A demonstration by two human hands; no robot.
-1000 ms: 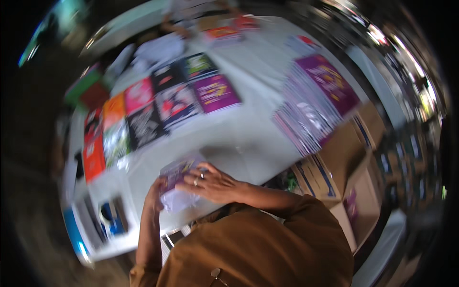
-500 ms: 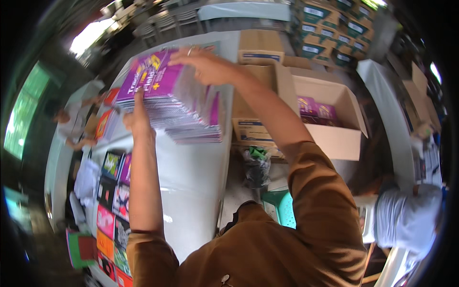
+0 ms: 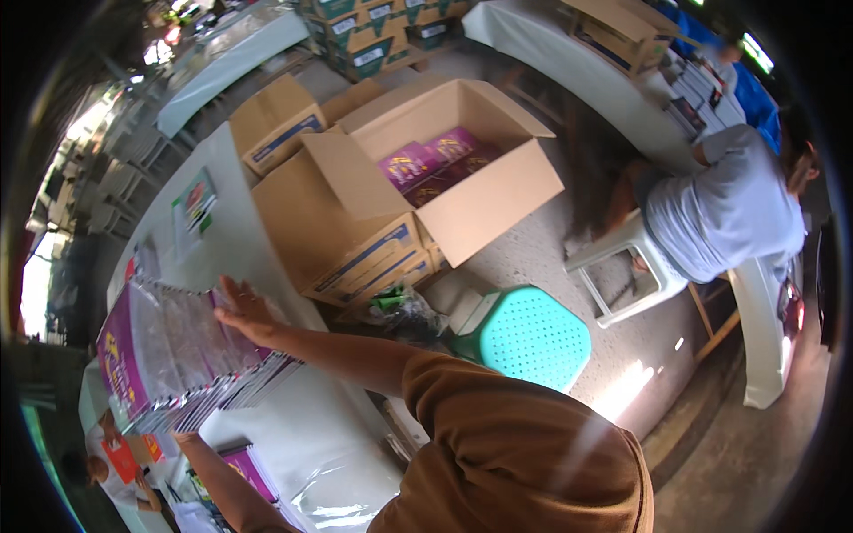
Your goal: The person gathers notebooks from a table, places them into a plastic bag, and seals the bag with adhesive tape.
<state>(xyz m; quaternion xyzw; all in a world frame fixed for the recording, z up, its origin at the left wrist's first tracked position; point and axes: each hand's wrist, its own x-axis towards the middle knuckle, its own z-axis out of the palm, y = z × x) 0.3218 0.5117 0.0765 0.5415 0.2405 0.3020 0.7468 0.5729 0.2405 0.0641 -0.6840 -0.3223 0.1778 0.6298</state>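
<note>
A thick stack of purple-covered notebooks (image 3: 191, 342) in shiny clear wrapping is at the left, above the white-covered table (image 3: 355, 435). Its many thin edges fan out along the near side. My right hand (image 3: 249, 315) lies against the stack's right side with fingers outstretched and spread. From below, my left hand (image 3: 185, 437) reaches to the stack's near lower edge; its fingers are hidden by the notebooks. Another purple notebook pile (image 3: 249, 471) lies on the table beside my left forearm.
An open carton (image 3: 489, 209) with purple packs inside stands right of the table, among more cartons (image 3: 277, 124). Nearby are a dark plastic bag (image 3: 404, 315) and a turquoise stool (image 3: 533, 338). One person (image 3: 729, 200) sits at the right; another (image 3: 115, 462) is at lower left.
The view has swung right, so the stack appears lower and farther left. My right hand has moved from the top cover to the stack's side; my left fingers have gone out of sight.
</note>
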